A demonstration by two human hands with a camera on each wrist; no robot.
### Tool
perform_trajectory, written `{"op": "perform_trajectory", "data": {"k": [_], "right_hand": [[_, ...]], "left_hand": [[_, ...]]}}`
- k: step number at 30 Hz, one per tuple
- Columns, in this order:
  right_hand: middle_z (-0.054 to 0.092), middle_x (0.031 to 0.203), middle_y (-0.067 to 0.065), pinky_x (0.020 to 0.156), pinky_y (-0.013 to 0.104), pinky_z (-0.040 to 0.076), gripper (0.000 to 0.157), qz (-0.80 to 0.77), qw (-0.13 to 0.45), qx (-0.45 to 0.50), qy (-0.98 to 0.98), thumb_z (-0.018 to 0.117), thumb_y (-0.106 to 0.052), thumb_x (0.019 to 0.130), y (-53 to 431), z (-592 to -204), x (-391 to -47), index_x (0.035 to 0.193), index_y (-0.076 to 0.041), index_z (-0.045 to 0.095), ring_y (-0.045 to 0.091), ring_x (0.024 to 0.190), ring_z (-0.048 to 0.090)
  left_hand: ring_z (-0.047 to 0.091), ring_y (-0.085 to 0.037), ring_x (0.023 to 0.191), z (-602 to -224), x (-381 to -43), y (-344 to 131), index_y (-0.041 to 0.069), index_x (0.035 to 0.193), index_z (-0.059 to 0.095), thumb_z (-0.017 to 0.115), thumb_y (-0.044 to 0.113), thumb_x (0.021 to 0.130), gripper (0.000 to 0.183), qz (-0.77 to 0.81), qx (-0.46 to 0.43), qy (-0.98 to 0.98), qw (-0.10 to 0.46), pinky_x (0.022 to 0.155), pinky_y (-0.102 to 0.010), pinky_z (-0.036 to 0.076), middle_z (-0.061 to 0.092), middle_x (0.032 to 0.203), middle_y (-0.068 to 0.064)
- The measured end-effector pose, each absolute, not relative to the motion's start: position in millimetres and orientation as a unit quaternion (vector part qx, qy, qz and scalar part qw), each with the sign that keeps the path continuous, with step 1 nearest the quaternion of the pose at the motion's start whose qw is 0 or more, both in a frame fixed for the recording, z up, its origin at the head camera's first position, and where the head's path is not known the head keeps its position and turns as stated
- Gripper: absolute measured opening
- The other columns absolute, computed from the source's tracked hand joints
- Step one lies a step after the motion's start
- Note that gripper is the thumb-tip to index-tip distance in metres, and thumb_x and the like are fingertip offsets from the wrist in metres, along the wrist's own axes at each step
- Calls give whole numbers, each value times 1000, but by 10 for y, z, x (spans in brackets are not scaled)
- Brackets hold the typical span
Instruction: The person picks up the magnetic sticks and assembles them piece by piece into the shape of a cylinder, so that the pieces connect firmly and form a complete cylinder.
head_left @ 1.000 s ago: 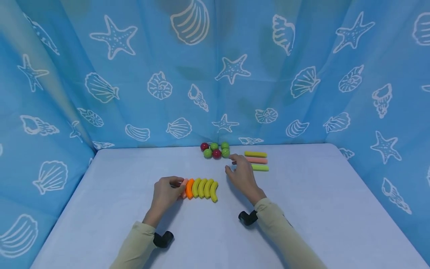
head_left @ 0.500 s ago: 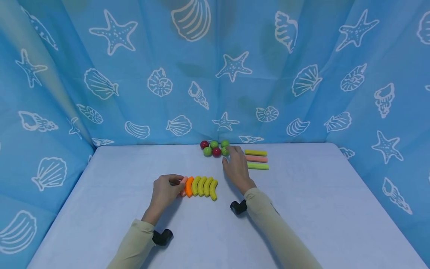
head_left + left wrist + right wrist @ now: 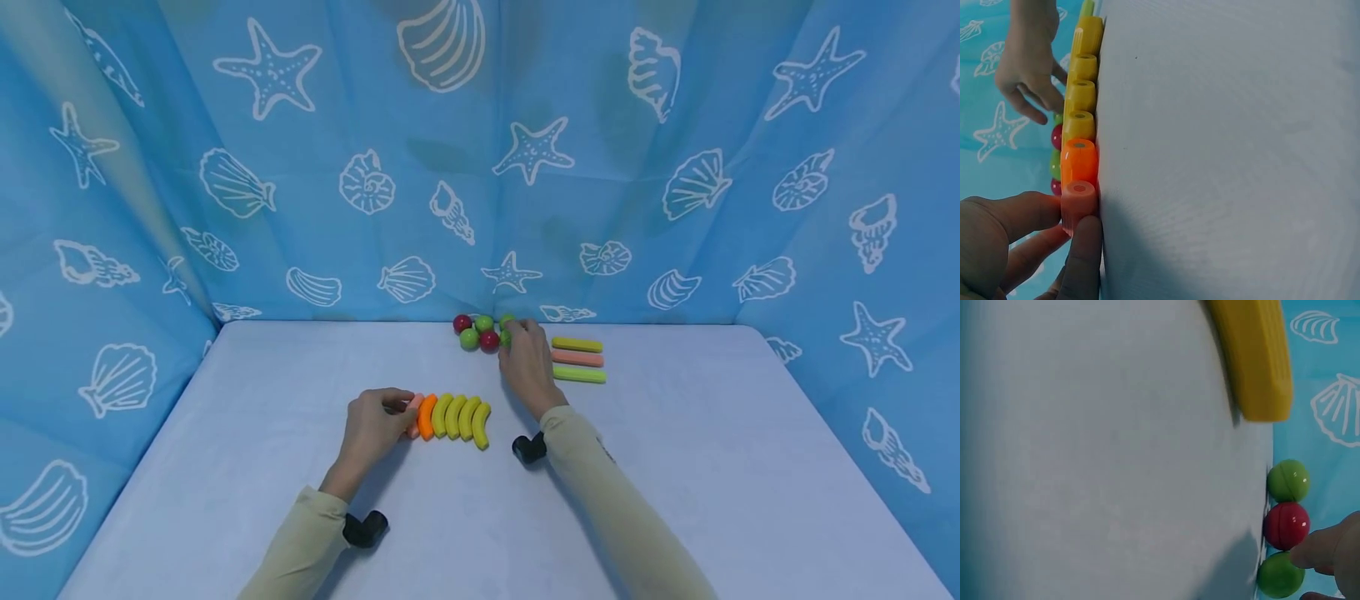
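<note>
My left hand pinches a pink curved piece between thumb and fingers, at the left end of a row on the white table. Beside it lie an orange curved piece and several yellow banana-shaped pieces, packed side by side. Holes show in their ends in the left wrist view. At the back, my right hand has thumb and fingertips around a green ball, partly covering it. A red ball and another green ball line up with it in the right wrist view.
More red and green balls sit at the table's back edge. Right of my right hand lie three straight sticks: yellow, pink and light green. A blue curtain with white shells hangs behind the table.
My right hand has moved left and farther back, from beside the sticks to the nearest green ball. The left hand stays at the pink piece.
</note>
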State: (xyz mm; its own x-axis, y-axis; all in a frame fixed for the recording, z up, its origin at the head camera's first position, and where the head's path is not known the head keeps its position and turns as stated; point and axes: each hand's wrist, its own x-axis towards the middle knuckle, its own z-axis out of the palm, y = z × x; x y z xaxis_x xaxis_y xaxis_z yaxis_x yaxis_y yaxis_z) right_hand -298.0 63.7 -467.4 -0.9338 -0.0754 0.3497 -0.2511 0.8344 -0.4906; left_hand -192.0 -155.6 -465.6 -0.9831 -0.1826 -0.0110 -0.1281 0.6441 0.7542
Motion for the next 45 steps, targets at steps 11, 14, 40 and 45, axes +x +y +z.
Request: {"op": "perform_trajectory", "data": {"k": [11, 14, 40, 45], "right_hand": [[62, 112, 16, 87, 39, 54, 35, 276, 141, 77, -948, 72, 2, 86, 649, -4704, -3057, 121, 0, 68, 29, 99, 59], [63, 106, 15, 83, 39, 54, 31, 276, 142, 84, -947, 73, 2, 85, 648, -4702, -3075, 116, 0, 69, 28, 95, 60], [59, 97, 10, 74, 36, 52, 28, 249, 156, 84, -952, 73, 2, 82, 820, -4584, -2733, 108, -3, 69, 24, 85, 56], [58, 99, 9, 76, 35, 52, 27, 254, 163, 94, -949, 73, 2, 82, 918, -4510, -2584, 108, -4, 68, 24, 87, 55]], "left_hand": [[61, -16, 67, -4658, -1907, -1519, 4, 111, 75, 76, 15, 88, 25, -417, 85, -904, 34, 58, -24, 55, 69, 93, -9], [61, -16, 68, -4659, -1901, -1518, 4, 111, 75, 77, 16, 88, 26, -418, 85, -904, 34, 59, -24, 55, 69, 93, -8], [60, -18, 70, -4671, -1923, -1552, -1, 110, 72, 77, 12, 87, 27, -442, 97, -891, 24, 59, -25, 55, 67, 91, -9], [61, -19, 73, -4648, -1916, -1562, -2, 114, 71, 77, 13, 87, 31, -454, 102, -885, 20, 59, -26, 55, 67, 92, -10]]}}
